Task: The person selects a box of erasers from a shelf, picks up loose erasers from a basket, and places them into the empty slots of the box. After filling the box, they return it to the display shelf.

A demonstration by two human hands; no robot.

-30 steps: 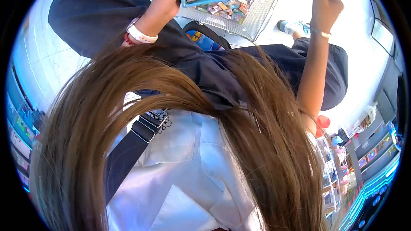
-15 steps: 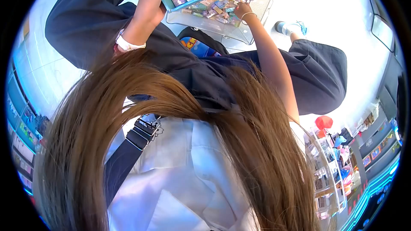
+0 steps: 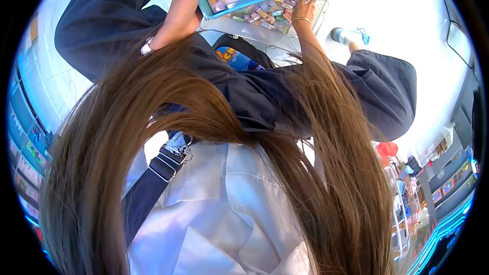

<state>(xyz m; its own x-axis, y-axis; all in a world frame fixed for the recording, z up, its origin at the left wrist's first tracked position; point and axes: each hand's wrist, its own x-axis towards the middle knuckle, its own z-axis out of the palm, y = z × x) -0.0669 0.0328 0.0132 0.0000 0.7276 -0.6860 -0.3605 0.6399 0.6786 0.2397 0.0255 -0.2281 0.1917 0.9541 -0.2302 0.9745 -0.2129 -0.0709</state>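
Observation:
My left hand is closed on the near-left corner of a shallow blue box, its thumb over the rim. Small cartoon-printed packets line the box's far and left sides, around a bare pale floor. Partly under the box stands a wire mesh basket with many small, colourful block-shaped pieces heaped in it. At the right of that heap, my right hand is reaching into the basket with fingers bent together. Whatever its fingertips hold, if anything, is too small to make out.
A black bag with a colourful print lies between my legs, just below the basket. Long hair hangs over my right forearm. A white rack with goods stands at right. Shelves line the left edge.
My right hand has moved slightly right and up from the middle of the heap to its right side. The blue box has shifted slightly right with my left hand still on it.

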